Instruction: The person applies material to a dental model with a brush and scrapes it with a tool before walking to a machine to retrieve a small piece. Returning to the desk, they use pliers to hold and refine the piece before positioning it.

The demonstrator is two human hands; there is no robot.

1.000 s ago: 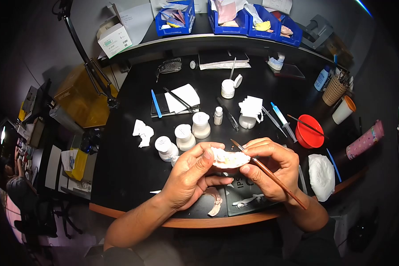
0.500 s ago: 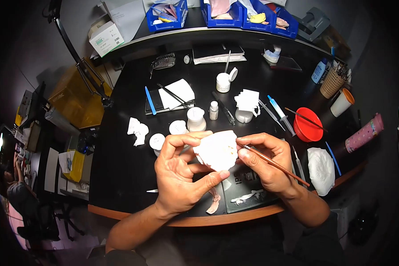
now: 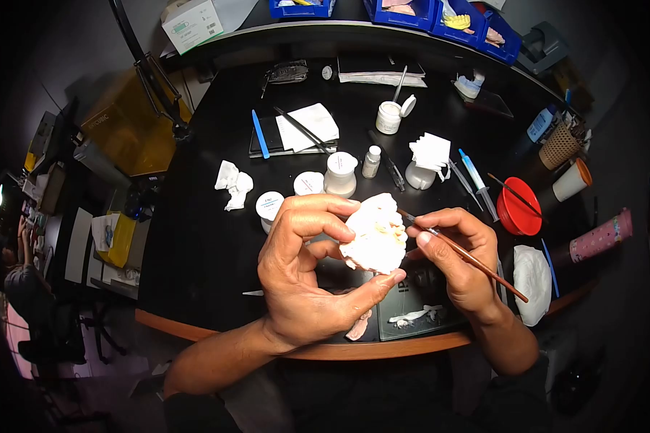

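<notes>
A white dental cast with a row of yellowish teeth [image 3: 375,234] is gripped by its edges between the thumb and fingers of my left hand [image 3: 303,285]. Strong light bleaches much of its surface. My right hand [image 3: 469,263] pinches a thin brush with a brown handle [image 3: 502,281], its tip right by the toothed side of the cast. Below the hands, a glass plate [image 3: 393,299] bears smears of white paste, and a pinkish strip [image 3: 359,328] lies beside it near the desk edge.
White-lidded jars [image 3: 341,164] and a small bottle [image 3: 371,162] stand beyond my hands. To the right are a red bowl [image 3: 518,209] with a brush across it, a syringe [image 3: 477,180] and a white cloth [image 3: 532,281]. Blue bins [image 3: 404,16] line the shelf; a person [image 3: 29,281] sits far left.
The cast has turned in my left hand, so more of its teeth show. The brush stays at its right side. The whole view has shifted, with the desk things now further right.
</notes>
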